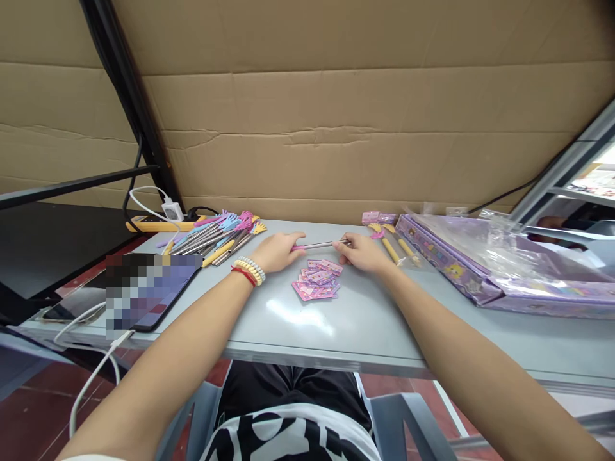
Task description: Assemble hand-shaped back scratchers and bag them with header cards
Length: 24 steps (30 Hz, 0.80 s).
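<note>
Starting at the left, seeing little open room on the grey table (375,336): finding phone-like devices (187,270), partly blurred, near the front edge, a white cable (91,384) hanging past that edge, and a yellow power strip (144,226) by the back. Looking at the middle, seeing bare tabletop between the pink cards (317,280) and the front edge, and a brown cardboard wall (336,141) rising behind. Looking right, seeing a bare strip between the forearm and a purple box (449,262) with clear plastic (485,246) on it.

Pinching the pink end of the metal rod (317,245) in the left hand (278,253), just right of a heap of hand-ended rods (211,241). Holding the rod roughly level between both hands, just behind the cards. Closing the fingers of the right hand (361,251) on its other end.

Counting, left to right: being unable to number the heap, overlapping as it is; finding one rod in the hands; seeing one pile of cards, overlapping too much for counting; then two yellow-handled rods (391,251) and one box.
</note>
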Tool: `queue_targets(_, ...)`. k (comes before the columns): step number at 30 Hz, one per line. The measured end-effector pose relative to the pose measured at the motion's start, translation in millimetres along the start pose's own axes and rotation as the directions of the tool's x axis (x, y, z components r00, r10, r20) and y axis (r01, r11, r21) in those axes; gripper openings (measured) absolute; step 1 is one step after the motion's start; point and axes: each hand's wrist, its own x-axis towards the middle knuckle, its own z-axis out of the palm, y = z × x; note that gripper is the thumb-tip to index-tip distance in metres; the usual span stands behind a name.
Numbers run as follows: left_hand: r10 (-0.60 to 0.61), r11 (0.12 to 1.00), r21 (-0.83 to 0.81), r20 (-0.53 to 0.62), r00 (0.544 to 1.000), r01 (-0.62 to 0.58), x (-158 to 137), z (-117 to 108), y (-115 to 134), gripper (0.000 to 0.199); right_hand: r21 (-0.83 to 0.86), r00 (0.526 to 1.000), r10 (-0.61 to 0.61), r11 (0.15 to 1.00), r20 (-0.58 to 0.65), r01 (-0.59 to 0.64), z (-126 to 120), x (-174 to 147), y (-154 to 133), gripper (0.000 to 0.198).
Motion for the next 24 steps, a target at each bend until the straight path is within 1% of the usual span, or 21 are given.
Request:
queue_targets(3, -0.033, 0.999, 0.016, -0.012, 0.999, 0.033, 0.5, -2.5, -12.0, 0.034, -0.005, 0.996, 0.078, 0.997, -0.036, -0.078, -2.7, 2.9, 6.7, 0.034)
queue_targets(5, -0.032, 0.999, -0.004, -0.029, 0.999, 0.032, -1.1, -7.0, -14.9, 0.033, 0.006, 0.991, 0.124, 0.992, -0.051, -0.124, -6.1, 3.3, 10.0, 0.037)
queue_targets(7, -0.008, 0.999, -0.053, -0.042, 0.999, 0.005, -3.4, -11.5, -9.8, 0.035, 0.015, 0.983, 0.172, 0.985, -0.066, -0.172, -9.5, 3.4, 12.8, 0.041)
queue_targets(10, 0.069, 0.99, -0.116, -0.077, 0.995, -0.078, -6.8, -14.3, 11.2, 0.033, 0.006, 0.973, 0.212, 0.977, -0.094, -0.213, -13.4, 4.4, 16.1, 0.05)
queue_targets(12, 0.107, 0.985, -0.125, -0.094, 0.99, -0.118, -8.4, -13.2, 27.5, 0.031, -0.041, 0.97, 0.205, 0.976, -0.134, -0.212, -14.4, 5.5, 16.3, 0.053)
queue_targets(14, 0.12, 0.981, -0.135, -0.122, 0.985, -0.136, -9.2, -10.8, 39.6, 0.031, -0.12, 0.963, 0.179, 0.971, -0.2, -0.205, -13.6, 5.9, 12.8, 0.055)
queue_targets(16, 0.093, 0.98, -0.157, -0.168, 0.981, -0.12, -9.5, -8.2, 46.2, 0.031, -0.186, 0.951, 0.157, 0.96, -0.267, -0.21, -10.2, 5.2, 5.2, 0.058)
queue_targets(19, 0.019, 0.979, -0.192, -0.224, 0.974, -0.063, -9.7, -5.6, 51.7, 0.03, -0.203, 0.936, 0.122, 0.959, -0.331, -0.197, -0.5, 2.7, -9.8, 0.062)
queue_targets(22, -0.013, 0.982, -0.187, -0.25, 0.968, -0.035, -10.3, -5.8, 59.7, 0.03, -0.205, 0.932, 0.057, 0.969, -0.358, -0.138, 8.2, 0.1, -20.6, 0.063)
queue_targets(24, -0.015, 0.986, -0.163, -0.241, 0.97, -0.025, -10.5, -7.2, 64.6, 0.03, -0.2, 0.933, 0.032, 0.974, -0.358, -0.111, 9.5, -1.3, -23.7, 0.06)
